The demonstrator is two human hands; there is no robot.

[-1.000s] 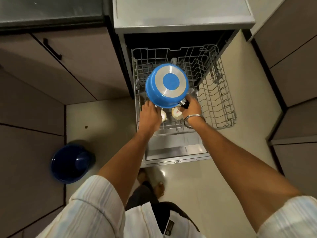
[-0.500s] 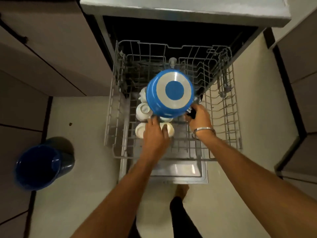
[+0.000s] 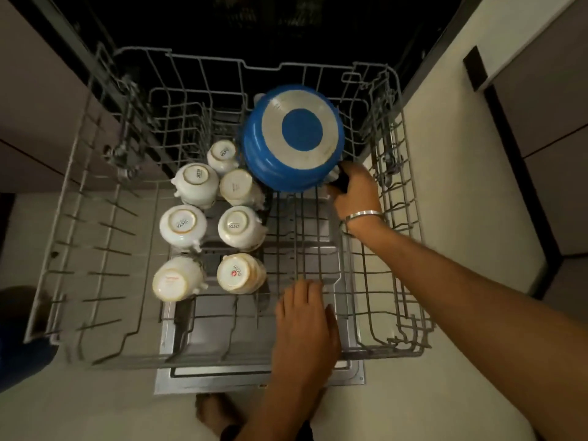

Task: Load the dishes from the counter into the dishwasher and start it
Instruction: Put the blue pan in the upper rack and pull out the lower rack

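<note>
Blue saucepan going into the pulled-out rack

Right hand (image 3: 354,192) grips the handle of the upturned blue saucepan (image 3: 292,138), which sits just up-left of it, beside the upturned cups (image 3: 237,186); left hand (image 3: 305,323) lies flat, holding nothing, nearer the rack (image 3: 397,313) front

You see a dim, warm-toned view: the dishwasher cavity (image 3: 270,23) at the far end is black, the rack's (image 3: 79,237) left edge smears with blur, and straight lines bow outward.
</note>
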